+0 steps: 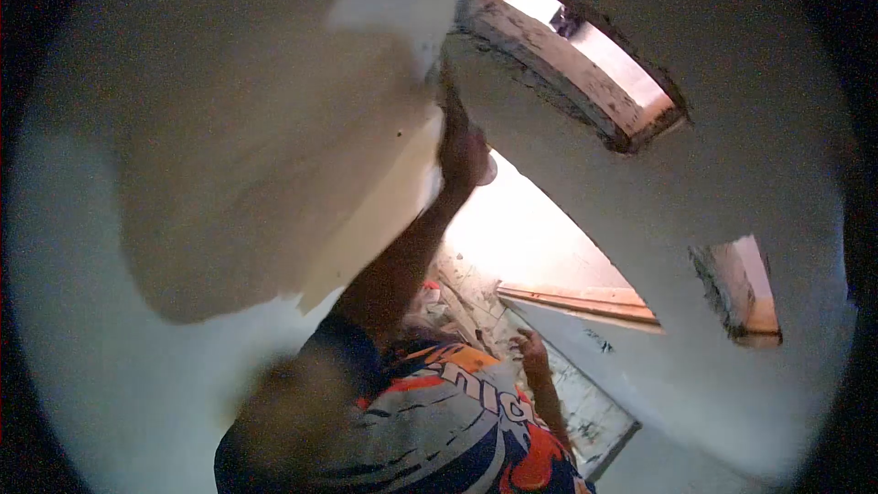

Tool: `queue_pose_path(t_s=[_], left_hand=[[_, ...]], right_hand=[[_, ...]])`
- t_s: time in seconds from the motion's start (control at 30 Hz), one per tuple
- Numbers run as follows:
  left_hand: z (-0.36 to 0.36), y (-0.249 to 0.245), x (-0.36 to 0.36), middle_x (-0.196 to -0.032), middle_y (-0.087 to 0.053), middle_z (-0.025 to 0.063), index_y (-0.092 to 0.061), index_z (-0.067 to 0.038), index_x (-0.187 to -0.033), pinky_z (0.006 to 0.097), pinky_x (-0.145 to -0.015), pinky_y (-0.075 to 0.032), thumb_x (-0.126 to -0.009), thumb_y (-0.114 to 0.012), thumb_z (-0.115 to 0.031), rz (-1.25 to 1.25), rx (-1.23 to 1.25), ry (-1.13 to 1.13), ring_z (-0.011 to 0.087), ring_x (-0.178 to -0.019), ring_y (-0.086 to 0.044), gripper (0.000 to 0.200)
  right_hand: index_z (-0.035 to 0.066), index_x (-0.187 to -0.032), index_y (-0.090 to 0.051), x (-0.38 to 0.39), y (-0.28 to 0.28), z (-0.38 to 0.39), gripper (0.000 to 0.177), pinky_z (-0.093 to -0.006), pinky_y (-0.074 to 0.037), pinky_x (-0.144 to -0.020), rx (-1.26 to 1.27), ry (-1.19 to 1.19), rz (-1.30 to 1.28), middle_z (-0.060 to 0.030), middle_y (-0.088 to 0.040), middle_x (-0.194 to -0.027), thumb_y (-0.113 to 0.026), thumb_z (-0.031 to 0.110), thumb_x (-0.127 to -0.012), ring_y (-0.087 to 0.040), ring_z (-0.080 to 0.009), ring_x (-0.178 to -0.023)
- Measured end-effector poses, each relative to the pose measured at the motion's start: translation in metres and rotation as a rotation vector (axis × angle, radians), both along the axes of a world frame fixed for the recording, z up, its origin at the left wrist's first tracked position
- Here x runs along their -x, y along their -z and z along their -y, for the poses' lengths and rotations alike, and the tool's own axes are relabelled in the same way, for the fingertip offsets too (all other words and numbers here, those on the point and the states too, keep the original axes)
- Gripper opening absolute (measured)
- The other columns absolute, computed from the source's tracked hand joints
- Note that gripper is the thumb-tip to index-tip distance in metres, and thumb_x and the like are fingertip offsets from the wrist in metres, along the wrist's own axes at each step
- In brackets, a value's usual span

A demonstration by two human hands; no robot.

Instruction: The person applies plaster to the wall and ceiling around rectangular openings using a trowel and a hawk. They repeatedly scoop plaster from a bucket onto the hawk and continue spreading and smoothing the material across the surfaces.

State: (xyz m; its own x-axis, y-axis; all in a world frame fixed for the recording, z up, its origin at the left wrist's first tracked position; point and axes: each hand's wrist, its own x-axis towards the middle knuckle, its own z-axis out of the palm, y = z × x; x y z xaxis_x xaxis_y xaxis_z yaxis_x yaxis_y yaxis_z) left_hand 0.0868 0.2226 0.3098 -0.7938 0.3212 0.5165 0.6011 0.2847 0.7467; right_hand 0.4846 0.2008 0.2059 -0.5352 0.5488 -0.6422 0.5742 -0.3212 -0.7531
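Note:
My left hand (pixel 466 160) reaches up along the wall, its fingers closed round what looks like a plastering trowel (pixel 447 87). The trowel is dark and seen nearly edge-on against the wall, by the corner. A pale rounded piece (pixel 488 169) shows beside the fist. Over the white wall spreads a broad beige-brown coat (pixel 265 165) that looks like damp plaster, with ragged lower edges. Lower down, my right hand (pixel 530 348) hangs in front of the body with its fingers partly spread and nothing visible in them.
Another wall with a long rough-edged opening (pixel 567 64) and a smaller opening (pixel 745 293) slopes away on the right. Bright light comes through a gap (pixel 521 220) between the walls. Debris lies on the floor (pixel 466 288). A printed shirt (pixel 430 421) fills the bottom.

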Motion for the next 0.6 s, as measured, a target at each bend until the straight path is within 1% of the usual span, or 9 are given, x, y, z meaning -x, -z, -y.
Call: queue_pose_path(t_s=[0.03,0.07,0.13,0.2,0.27,0.4,0.47,0.53,0.6], left_hand=[[0.0,-0.004,0.023,-0.13,-0.03,0.0289,-0.014,0.007,-0.133,0.041,-0.082,-0.044,-0.08,-0.05,-0.01,-0.045,0.146,-0.035,0.0393,-0.094,-0.053,0.065],[0.003,-0.023,0.027,-0.131,-0.027,0.0313,-0.013,0.009,-0.132,0.0408,-0.085,-0.042,-0.08,-0.049,-0.009,0.119,0.224,0.041,0.0416,-0.099,-0.051,0.066],[-0.018,-0.01,0.015,-0.121,-0.044,0.0257,-0.023,0.0,-0.132,0.0419,-0.092,-0.036,-0.081,-0.05,-0.012,0.088,0.184,0.027,0.0372,-0.109,-0.046,0.058],[-0.036,-0.001,-0.026,-0.131,-0.031,0.0272,-0.02,0.004,-0.132,0.0413,-0.102,-0.025,-0.081,-0.049,-0.007,-0.106,-0.049,0.152,0.0374,-0.122,-0.031,0.06],[-0.046,-0.017,-0.094,-0.137,-0.019,0.0272,-0.018,0.009,-0.131,0.0395,-0.106,-0.015,-0.079,-0.048,-0.004,-0.065,-0.042,0.205,0.0388,-0.128,-0.018,0.062],[-0.08,-0.001,-0.191,-0.134,-0.023,0.0313,-0.025,0.011,-0.128,0.0456,-0.101,-0.026,-0.079,-0.047,-0.011,-0.164,0.286,0.213,0.0437,-0.12,-0.029,0.058],[-0.092,0.01,-0.23,-0.126,-0.031,0.0345,-0.033,0.01,-0.125,0.0485,-0.092,-0.035,-0.081,-0.047,-0.017,-0.495,0.73,0.141,0.0449,-0.111,-0.038,0.053],[-0.088,0.003,-0.264,-0.112,-0.046,0.022,-0.02,0.005,-0.131,0.0419,-0.074,-0.048,-0.075,-0.05,0.002,0.432,0.615,0.702,0.0356,-0.106,-0.045,0.063],[-0.083,0.035,-0.31,-0.103,-0.049,0.0167,-0.025,-0.001,-0.13,0.0422,-0.062,-0.049,-0.073,-0.051,0.004,0.303,-0.096,0.718,0.0332,-0.1,-0.049,0.063]], right_hand=[[0.004,-0.118,-0.042,-0.007,0.008,-0.004,0.038,-0.0294,-0.046,-0.058,-0.016,-0.034,-0.029,-0.0093,-0.059,-0.096,-0.044,0.024,-0.086,-0.056,-0.0169,-0.078],[0.004,-0.118,-0.042,-0.014,0.014,-0.004,0.038,-0.0294,-0.046,-0.058,-0.01,-0.009,-0.038,-0.0093,-0.059,-0.096,-0.044,0.024,-0.086,-0.056,-0.0169,-0.078],[0.003,-0.117,-0.043,-0.02,0.021,-0.002,0.038,-0.0299,-0.046,-0.057,0.013,0.049,0.036,-0.0097,-0.059,-0.095,-0.044,0.023,-0.085,-0.056,-0.0167,-0.078],[0.002,-0.116,-0.044,-0.026,0.018,0.009,0.037,-0.0301,-0.046,-0.057,0.041,0.104,0.063,-0.0099,-0.06,-0.093,-0.044,0.023,-0.085,-0.056,-0.0167,-0.075],[0.001,-0.114,-0.045,-0.036,0.025,0.018,0.036,-0.0291,-0.045,-0.058,0.099,0.152,0.084,-0.0105,-0.06,-0.092,-0.043,0.023,-0.085,-0.057,-0.0169,-0.075],[0.002,-0.107,-0.052,-0.034,0.023,0.03,0.033,-0.0288,-0.044,-0.062,0.029,0.067,0.154,-0.0088,-0.06,-0.093,-0.046,0.025,-0.083,-0.056,-0.0157,-0.077],[0.002,-0.105,-0.053,-0.039,0.047,0.03,0.032,-0.03,-0.044,-0.062,-0.106,0.013,0.138,-0.0088,-0.06,-0.092,-0.047,0.025,-0.082,-0.056,-0.0164,-0.076],[0.003,-0.103,-0.054,-0.039,0.056,0.035,0.031,-0.0312,-0.044,-0.062,-0.233,-0.039,0.114,-0.0089,-0.06,-0.092,-0.048,0.025,-0.082,-0.057,-0.0171,-0.075],[-0.002,-0.091,-0.059,-0.035,0.044,0.038,0.031,-0.0355,-0.044,-0.075,-0.213,0.05,0.158,-0.0184,-0.06,-0.087,-0.05,0.025,-0.078,-0.058,-0.0284,-0.081]])
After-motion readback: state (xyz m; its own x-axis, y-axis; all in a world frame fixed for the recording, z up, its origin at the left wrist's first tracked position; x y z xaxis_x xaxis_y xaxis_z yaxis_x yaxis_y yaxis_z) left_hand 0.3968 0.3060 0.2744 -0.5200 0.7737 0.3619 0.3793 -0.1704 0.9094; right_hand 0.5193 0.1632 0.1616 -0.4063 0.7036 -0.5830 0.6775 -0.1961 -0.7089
